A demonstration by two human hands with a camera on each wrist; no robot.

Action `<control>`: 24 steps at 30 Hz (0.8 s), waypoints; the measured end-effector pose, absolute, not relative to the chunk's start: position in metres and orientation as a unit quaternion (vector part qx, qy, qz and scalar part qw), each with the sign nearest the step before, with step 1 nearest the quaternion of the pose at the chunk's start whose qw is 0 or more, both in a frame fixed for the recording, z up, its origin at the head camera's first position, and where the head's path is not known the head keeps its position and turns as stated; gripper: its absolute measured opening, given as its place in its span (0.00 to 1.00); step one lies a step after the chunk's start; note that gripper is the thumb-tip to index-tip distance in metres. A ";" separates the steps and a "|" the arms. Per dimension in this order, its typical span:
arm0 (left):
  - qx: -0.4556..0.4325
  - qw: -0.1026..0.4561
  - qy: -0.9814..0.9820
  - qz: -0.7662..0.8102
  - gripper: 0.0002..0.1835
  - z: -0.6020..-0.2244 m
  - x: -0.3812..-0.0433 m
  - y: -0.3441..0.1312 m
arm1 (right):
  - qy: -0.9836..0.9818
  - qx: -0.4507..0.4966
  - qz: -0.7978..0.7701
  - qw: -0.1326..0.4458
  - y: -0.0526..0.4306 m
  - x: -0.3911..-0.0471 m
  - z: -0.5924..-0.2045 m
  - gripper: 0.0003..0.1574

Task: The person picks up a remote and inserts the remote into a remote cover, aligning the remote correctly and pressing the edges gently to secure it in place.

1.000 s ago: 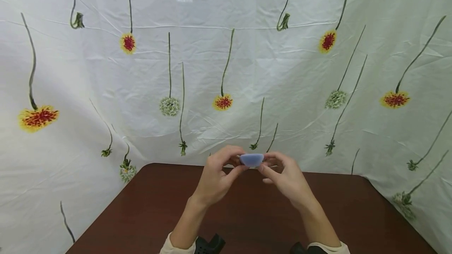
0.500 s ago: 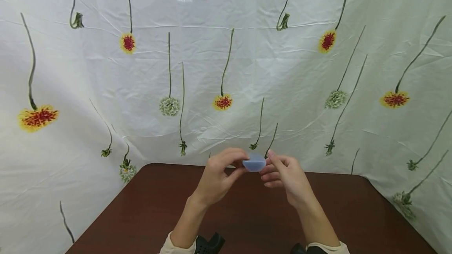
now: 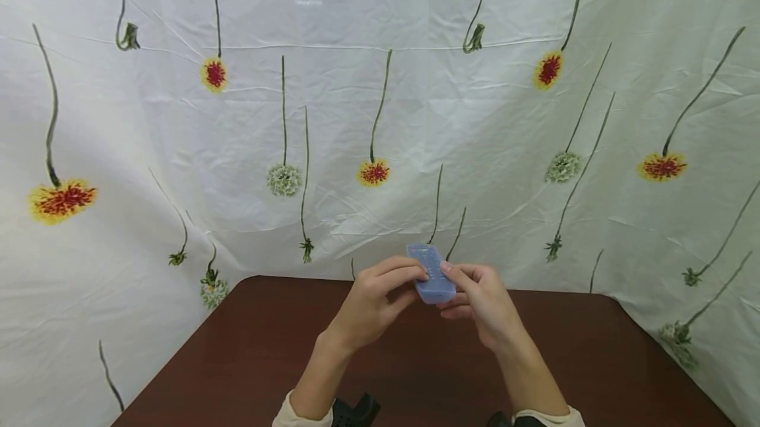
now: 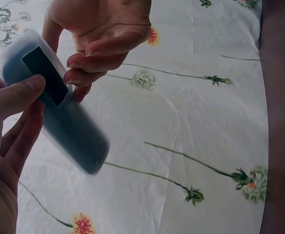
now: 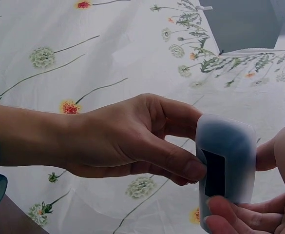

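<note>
A light-blue oblong case (image 3: pixel 437 290) with rounded edges is held up over the table between both hands. Small dots run in rows along the face seen from the head. The left wrist view shows a dark rectangular panel (image 4: pixel 52 78) set into its other side. My left hand (image 3: pixel 373 298) grips the case's left side, its fingers across the dotted face in the head view. At the right edge, my right hand (image 3: pixel 491 301) pinches it, thumb on top and other fingers lower down. In the right wrist view that thumb (image 5: pixel 193 168) lies right beside the panel.
A dark brown table (image 3: pixel 249 361) spreads below the hands. Behind it hangs a white cloth (image 3: pixel 332 117) printed with flowers. Black wrist devices (image 3: pixel 356 410) sit at the cuffs. A grey opening (image 5: pixel 242 27) shows past the cloth in the right wrist view.
The case has turned from end-on to showing its dotted face. My right hand loosened its fingers half a second ago and now pinches the right edge again; my left hand stays on it.
</note>
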State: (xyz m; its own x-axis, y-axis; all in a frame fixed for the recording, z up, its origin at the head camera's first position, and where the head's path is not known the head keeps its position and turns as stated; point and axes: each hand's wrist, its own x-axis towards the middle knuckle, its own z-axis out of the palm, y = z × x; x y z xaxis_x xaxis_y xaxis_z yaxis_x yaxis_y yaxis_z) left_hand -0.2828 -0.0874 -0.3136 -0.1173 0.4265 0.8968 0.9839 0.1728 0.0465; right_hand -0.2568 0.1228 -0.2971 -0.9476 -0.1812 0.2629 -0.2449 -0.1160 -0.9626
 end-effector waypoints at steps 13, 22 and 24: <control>-0.529 0.387 -0.660 -0.368 0.19 -0.313 -0.282 -0.086 | -0.630 0.171 0.757 0.022 0.122 -0.258 -0.299 0.18; -0.475 0.323 -0.674 -0.465 0.22 -0.315 -0.282 -0.090 | -0.618 0.194 0.760 0.047 0.120 -0.259 -0.301 0.20; -0.462 0.307 -0.675 -0.487 0.24 -0.315 -0.283 -0.091 | -0.624 0.193 0.755 0.057 0.119 -0.259 -0.301 0.20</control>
